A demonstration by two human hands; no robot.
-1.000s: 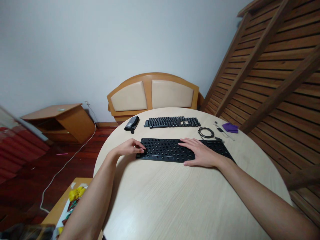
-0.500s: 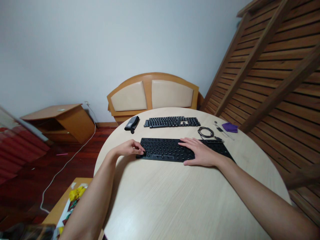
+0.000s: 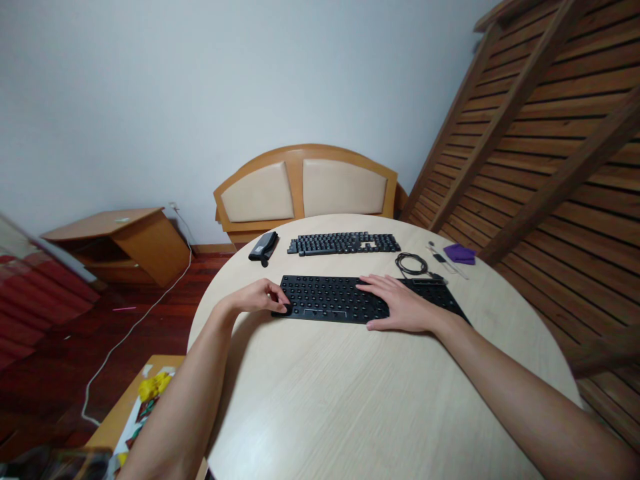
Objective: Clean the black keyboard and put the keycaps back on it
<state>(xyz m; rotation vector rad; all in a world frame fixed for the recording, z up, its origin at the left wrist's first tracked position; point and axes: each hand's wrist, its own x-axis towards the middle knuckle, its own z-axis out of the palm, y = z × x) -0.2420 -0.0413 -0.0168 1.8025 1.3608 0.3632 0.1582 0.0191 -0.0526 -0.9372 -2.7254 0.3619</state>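
A black keyboard base [image 3: 323, 297] lies on the round table, its rows of small key posts bare of caps. At its lower left corner my left hand [image 3: 260, 297] is closed in a pinch on a small black keycap [image 3: 288, 309], mostly covered by the fingertips. My right hand [image 3: 400, 305] lies flat with fingers spread across the right part of the base, touching it and hiding some posts. Behind the base, loose black keycaps [image 3: 325, 244] stand in keyboard order, with a gap toward the right of the layout.
A coiled black cable [image 3: 413, 265] sits behind the base. Farther right lie a purple cloth [image 3: 460, 254] and a thin wire tool [image 3: 453, 268]. A dark folded pouch [image 3: 263, 247] is at the back left of the pale table [image 3: 320, 387]. A slatted wooden panel [image 3: 550, 167] leans at right.
The fingers of my left hand have shifted very slightly at the corner of the base. My right hand stays in place.
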